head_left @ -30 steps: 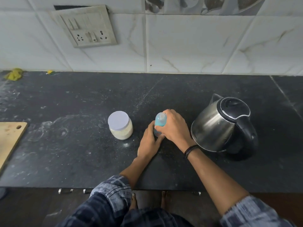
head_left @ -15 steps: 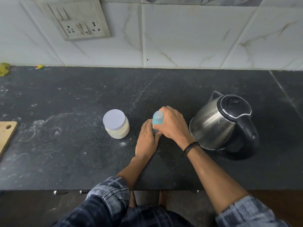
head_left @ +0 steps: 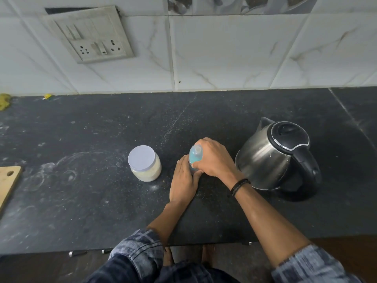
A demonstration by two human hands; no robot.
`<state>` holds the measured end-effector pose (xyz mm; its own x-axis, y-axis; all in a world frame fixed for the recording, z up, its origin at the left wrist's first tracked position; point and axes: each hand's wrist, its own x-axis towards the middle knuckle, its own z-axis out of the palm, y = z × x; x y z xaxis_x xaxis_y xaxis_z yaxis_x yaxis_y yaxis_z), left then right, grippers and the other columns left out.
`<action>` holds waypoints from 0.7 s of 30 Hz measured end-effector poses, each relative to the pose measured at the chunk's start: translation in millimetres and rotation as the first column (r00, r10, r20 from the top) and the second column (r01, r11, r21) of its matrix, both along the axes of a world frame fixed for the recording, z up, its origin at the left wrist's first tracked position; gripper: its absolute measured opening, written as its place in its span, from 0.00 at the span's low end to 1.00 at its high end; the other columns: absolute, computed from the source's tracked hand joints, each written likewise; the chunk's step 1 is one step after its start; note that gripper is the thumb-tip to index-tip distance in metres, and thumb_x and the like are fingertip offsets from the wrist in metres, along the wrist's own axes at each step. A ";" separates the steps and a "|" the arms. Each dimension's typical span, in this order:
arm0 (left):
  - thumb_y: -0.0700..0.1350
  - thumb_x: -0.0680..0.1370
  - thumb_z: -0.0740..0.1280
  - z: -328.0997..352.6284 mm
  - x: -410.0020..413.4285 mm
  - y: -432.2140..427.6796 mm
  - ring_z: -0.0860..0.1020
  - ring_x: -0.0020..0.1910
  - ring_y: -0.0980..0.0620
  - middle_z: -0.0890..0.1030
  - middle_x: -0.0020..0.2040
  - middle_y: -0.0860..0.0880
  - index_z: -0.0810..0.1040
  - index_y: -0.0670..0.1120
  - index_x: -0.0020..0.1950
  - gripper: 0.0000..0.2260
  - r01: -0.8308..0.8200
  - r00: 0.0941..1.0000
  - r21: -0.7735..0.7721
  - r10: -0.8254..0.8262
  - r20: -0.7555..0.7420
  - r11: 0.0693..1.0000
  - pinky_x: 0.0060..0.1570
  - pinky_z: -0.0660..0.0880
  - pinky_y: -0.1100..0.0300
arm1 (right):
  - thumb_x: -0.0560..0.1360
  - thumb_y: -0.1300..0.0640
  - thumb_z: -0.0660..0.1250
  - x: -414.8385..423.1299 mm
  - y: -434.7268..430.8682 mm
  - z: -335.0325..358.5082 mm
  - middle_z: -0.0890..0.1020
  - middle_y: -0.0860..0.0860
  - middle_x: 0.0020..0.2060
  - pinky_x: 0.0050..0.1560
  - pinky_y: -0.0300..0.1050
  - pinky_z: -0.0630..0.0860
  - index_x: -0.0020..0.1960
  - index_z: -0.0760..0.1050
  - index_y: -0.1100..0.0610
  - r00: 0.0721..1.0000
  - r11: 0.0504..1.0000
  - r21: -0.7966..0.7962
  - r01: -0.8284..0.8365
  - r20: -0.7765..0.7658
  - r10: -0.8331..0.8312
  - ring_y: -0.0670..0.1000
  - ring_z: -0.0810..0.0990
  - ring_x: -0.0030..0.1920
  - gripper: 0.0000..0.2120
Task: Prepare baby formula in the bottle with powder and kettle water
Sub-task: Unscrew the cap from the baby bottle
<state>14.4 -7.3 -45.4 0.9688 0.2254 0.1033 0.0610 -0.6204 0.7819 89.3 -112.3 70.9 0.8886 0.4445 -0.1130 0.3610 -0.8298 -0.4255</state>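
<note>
Dark stone tabletop (head_left: 81, 201), dusted with pale powder smears. Steel kettle (head_left: 271, 158) with black lid and handle stands upright at right, lid down. Right hand (head_left: 214, 158): fingers curled over the top of the bottle (head_left: 195, 156), gripping it. Left hand (head_left: 183, 184): fingers and thumb around the bottle's lower body, steadying it. Powder jar (head_left: 144, 163), white lid on, stands just left of the hands. Bottle: blue, upright on the tabletop between jar and kettle, base hidden by the hands.

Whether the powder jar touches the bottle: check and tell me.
Apart. The head view shows a strip of dark counter between the powder jar and the bottle.
</note>
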 end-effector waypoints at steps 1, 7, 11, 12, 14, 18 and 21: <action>0.59 0.82 0.60 0.8 -0.1 -0.1 0.63 0.75 0.57 0.69 0.76 0.50 0.64 0.46 0.78 0.28 0.000 1.000 0.000 0.000 0.000 1.000 0.77 0.62 0.51 | 0.70 0.53 0.79 0.5 -0.2 0.3 0.78 0.51 0.61 0.56 0.45 0.77 0.67 0.75 0.56 1.000 1.000 -0.001 0.002 -0.010 -0.002 0.53 0.78 0.62 0.28; 0.54 0.83 0.63 -1.7 1.3 0.6 0.64 0.75 0.54 0.69 0.75 0.49 0.63 0.46 0.78 0.26 0.013 1.000 0.023 -0.013 -0.006 1.000 0.76 0.63 0.48 | 0.70 0.45 0.79 0.7 2.5 -0.7 0.75 0.50 0.59 0.53 0.48 0.77 0.64 0.74 0.55 0.999 1.000 0.013 0.015 -0.047 -0.014 0.52 0.76 0.59 0.28; 0.50 0.82 0.65 -4.9 0.8 1.3 0.65 0.73 0.54 0.69 0.74 0.49 0.62 0.46 0.77 0.25 -0.005 0.999 0.015 0.006 -0.040 1.000 0.73 0.67 0.49 | 0.72 0.42 0.76 -6.1 4.9 -6.1 0.74 0.51 0.57 0.48 0.45 0.73 0.62 0.76 0.56 0.997 0.995 0.069 0.069 0.035 -0.071 0.49 0.71 0.55 0.26; 0.50 0.82 0.64 -5.4 0.9 1.3 0.65 0.75 0.53 0.68 0.75 0.49 0.63 0.46 0.77 0.25 -0.008 0.999 0.011 0.008 -0.040 1.000 0.74 0.66 0.48 | 0.72 0.44 0.76 -7.5 5.7 -7.4 0.75 0.51 0.57 0.49 0.44 0.73 0.62 0.76 0.56 0.996 0.995 0.071 0.076 0.048 -0.080 0.50 0.72 0.56 0.25; 0.51 0.83 0.63 -6.9 1.3 0.9 0.63 0.77 0.52 0.68 0.76 0.48 0.64 0.45 0.77 0.25 -0.009 0.999 0.010 0.009 -0.044 1.000 0.76 0.64 0.47 | 0.73 0.48 0.76 -10.2 7.9 -9.5 0.75 0.52 0.58 0.50 0.43 0.72 0.62 0.76 0.58 0.993 0.992 0.082 0.093 0.062 -0.098 0.52 0.74 0.57 0.22; 0.48 0.83 0.64 -8.3 2.6 1.1 0.61 0.78 0.53 0.67 0.77 0.48 0.63 0.44 0.78 0.25 -0.003 0.998 0.015 0.004 -0.057 1.000 0.77 0.62 0.46 | 0.73 0.53 0.75 -12.5 11.5 -11.7 0.76 0.52 0.56 0.50 0.41 0.70 0.61 0.77 0.57 0.990 0.988 0.110 0.108 0.075 -0.117 0.53 0.74 0.56 0.19; 0.49 0.84 0.64 -7.7 2.3 1.2 0.60 0.79 0.54 0.66 0.78 0.48 0.62 0.45 0.79 0.25 0.001 0.998 0.016 -0.001 -0.059 1.000 0.77 0.61 0.47 | 0.73 0.54 0.76 -12.8 10.5 -10.3 0.75 0.51 0.57 0.50 0.39 0.68 0.63 0.76 0.56 0.992 0.988 0.117 0.098 0.067 -0.107 0.51 0.74 0.57 0.20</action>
<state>16.7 -6.1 -53.1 0.9735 0.2232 0.0500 0.1057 -0.6331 0.7669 76.4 -101.8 60.6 0.9342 0.3568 -0.0002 0.3101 -0.8122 -0.4941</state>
